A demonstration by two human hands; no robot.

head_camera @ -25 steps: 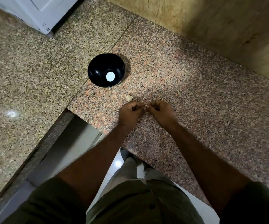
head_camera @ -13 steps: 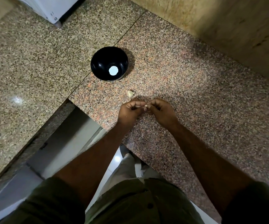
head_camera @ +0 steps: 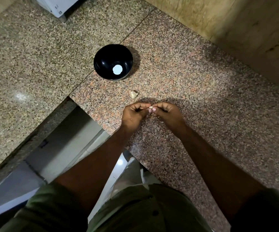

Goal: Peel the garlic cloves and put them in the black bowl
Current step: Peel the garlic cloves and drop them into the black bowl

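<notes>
Head view: left hand [head_camera: 133, 114] and right hand [head_camera: 168, 113] both pinch one garlic clove [head_camera: 150, 107] above the counter [head_camera: 202, 97], peeling apparently underway; second clove [head_camera: 133, 94] waits nearby; black bowl [head_camera: 102, 59] holds no cloves; early stage.

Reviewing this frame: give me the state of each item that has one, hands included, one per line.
black bowl: upright on the counter, no garlic inside, only a white round spot at its bottom.
held garlic clove: pinched between both hands, above the counter.
loose garlic clove: lying on the counter between bowl and hands, untouched.
left hand: fingers curled, pinching the held clove.
right hand: fingers curled, pinching the same clove.
</notes>
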